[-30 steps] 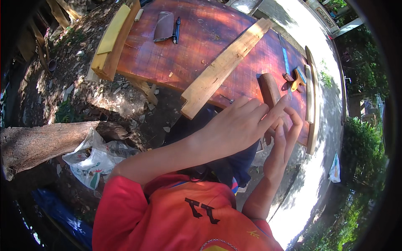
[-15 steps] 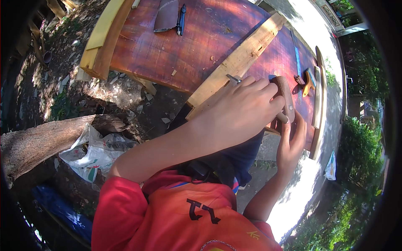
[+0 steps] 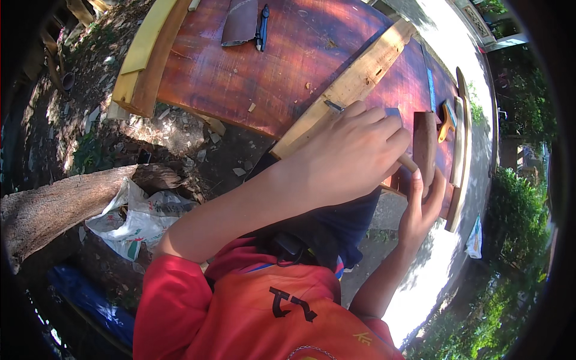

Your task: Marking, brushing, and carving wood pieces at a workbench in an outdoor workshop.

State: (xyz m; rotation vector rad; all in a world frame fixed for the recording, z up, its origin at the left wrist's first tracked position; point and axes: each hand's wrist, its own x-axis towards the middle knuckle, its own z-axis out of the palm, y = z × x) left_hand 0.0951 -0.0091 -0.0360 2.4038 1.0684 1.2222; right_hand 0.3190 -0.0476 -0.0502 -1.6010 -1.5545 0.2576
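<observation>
My left hand (image 3: 366, 141) is closed over a slim wooden stick (image 3: 408, 162), whose rounded end pokes out toward my right thumb. On the far side of that fist a thin metal tip (image 3: 333, 106) shows above a pale board; I cannot tell whether it belongs to the stick. My right hand (image 3: 423, 207) grips the lower end of a brown, rounded, wood-like piece (image 3: 425, 141) held nearly upright. Its thumb rests close to the stick's end. A small blue-grey patch (image 3: 392, 112) shows just beyond my left knuckles, mostly hidden.
The pale board (image 3: 366, 66) lies diagonally across the reddish wooden table (image 3: 240, 84). Dark pliers (image 3: 262, 30) and a brown curved sheet (image 3: 240, 24) lie at the far left. A yellow-handled tool (image 3: 447, 120) and a blue strip (image 3: 431, 87) lie right. A log (image 3: 72, 201) and white sack (image 3: 135, 222) are left.
The brown piece has moved right, away from my left fingers, and turned more upright. My right hand has shifted slightly right with it. My left hand keeps its grip and has moved a little.
</observation>
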